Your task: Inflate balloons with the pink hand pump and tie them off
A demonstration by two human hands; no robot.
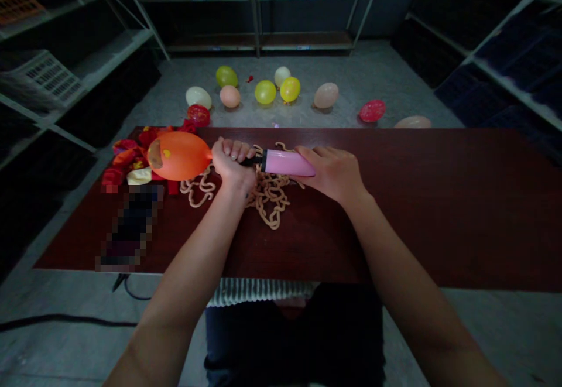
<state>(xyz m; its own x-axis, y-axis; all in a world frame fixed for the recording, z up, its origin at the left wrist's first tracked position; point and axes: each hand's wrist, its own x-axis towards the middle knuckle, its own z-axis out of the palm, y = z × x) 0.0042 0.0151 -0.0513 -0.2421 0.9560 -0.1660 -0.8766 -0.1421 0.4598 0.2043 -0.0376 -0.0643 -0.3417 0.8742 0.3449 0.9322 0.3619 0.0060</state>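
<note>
An orange balloon [182,156], partly inflated with a darker patch at its far left end, points left above the table. Its neck meets my left hand [233,161], whose fingers are closed round the balloon neck and the black nozzle end of a pink hand pump [287,163]. My right hand [334,173] grips the right end of the pump's pink body. Beneath and between the hands lies a tangle of tan twisted cord [272,202]. Deflated red, orange and cream balloons [127,158] are heaped behind and left of the orange balloon.
A pixelated dark flat object [132,229] lies at the left of the dark red table [439,211]. Inflated yellow, white, peach and red balloons [266,92] rest on the floor beyond. Metal shelves [307,41] stand behind and at both sides.
</note>
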